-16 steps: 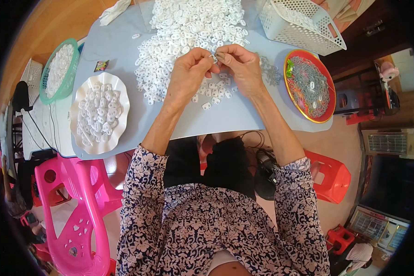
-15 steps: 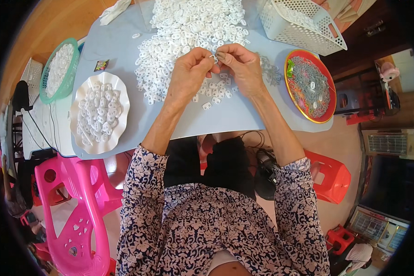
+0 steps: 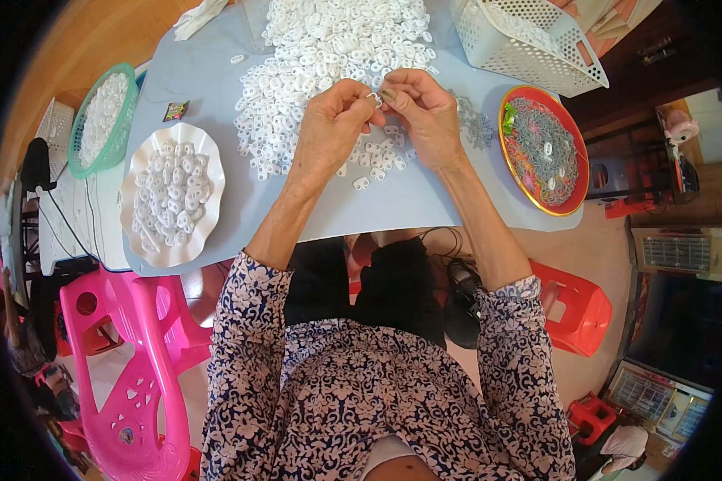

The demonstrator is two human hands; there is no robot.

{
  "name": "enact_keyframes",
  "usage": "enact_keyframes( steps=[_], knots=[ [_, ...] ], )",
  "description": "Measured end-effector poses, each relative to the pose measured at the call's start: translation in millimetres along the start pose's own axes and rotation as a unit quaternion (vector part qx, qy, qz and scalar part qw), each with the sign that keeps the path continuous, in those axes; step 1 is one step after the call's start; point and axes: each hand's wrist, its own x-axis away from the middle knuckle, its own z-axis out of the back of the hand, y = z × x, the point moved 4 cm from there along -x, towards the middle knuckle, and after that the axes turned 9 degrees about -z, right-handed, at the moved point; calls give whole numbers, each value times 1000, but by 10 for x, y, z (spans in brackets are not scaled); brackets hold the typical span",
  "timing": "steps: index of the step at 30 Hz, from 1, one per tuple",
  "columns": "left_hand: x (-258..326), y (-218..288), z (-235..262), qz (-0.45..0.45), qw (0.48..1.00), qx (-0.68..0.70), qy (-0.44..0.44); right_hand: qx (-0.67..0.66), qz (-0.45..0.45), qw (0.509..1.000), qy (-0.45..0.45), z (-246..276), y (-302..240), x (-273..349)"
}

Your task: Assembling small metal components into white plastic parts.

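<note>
Over the table, my left hand (image 3: 327, 120) is closed, thumb against fingers, on a small white plastic piece (image 3: 373, 99). My right hand (image 3: 425, 116) pinches at the same piece from the other side, its thumb and forefinger pressed together. Whatever else lies between the right fingertips is too small to make out. Behind and beneath both hands spreads a big heap of white oval plastic pieces (image 3: 329, 52) with holes. A few loose ones lie just below the fingers. Beside the right hand sits a small scatter of thin grey pieces (image 3: 475, 124).
At right stands a red bowl (image 3: 579, 156) of grey pieces, with a white perforated basket (image 3: 497, 60) behind it. A scalloped white dish (image 3: 160, 255) of white pieces is at left, near a green basket (image 3: 123, 132). A pink chair (image 3: 164, 385) and red stool (image 3: 590, 313) flank me.
My right thumb and forefinger have shifted very slightly at the white piece. Both hands otherwise keep their place, and the view has moved a touch.
</note>
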Motion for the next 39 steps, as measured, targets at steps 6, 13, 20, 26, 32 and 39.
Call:
enact_keyframes(
  steps=[6, 13, 20, 26, 32, 39],
  knots=[
    [22, -4, -4, -15, 1000, 14, 17, 43, 54, 997, 19, -63, -67, 27],
    [23, -38, -18, -33, 998, -43, 27, 81, 86, 993, 30, -64, -81, 39],
    [16, 56, -21, -43, 999, -7, -14, 86, 48, 995, 28, -33, -95, 72],
    [31, 53, -18, -54, 997, -53, -34, 124, 31, 991, 37, -43, -88, 75],
    [46, 68, -39, -60, 994, -86, -33, 155, 19, 986, 50, -14, -71, 57],
    [20, 46, -10, -10, 999, 27, -25, 133, 41, 989, 45, -68, -141, 103]
  ],
)
